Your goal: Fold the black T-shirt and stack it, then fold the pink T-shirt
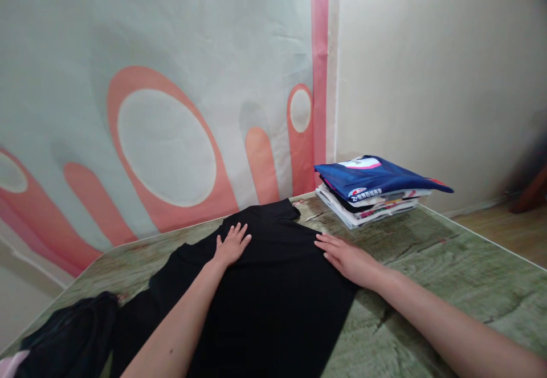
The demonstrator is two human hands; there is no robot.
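A black T-shirt point(273, 309) lies spread out on the table, its far end close to the wall. My left hand point(233, 245) rests flat on the upper part of the cloth with fingers spread. Over at the shirt's right edge, my right hand point(348, 258) lies palm down with its fingers stretched out on the fabric. Neither hand grips anything. Part of the shirt's left side is hidden under my left forearm.
A stack of folded clothes point(363, 204) with a blue printed garment point(380, 178) on top stands at the back right of the wood-patterned table point(427, 287). Crumpled dark cloth point(72, 332) lies at the lower left. Behind the table is a patterned wall covering point(265, 53).
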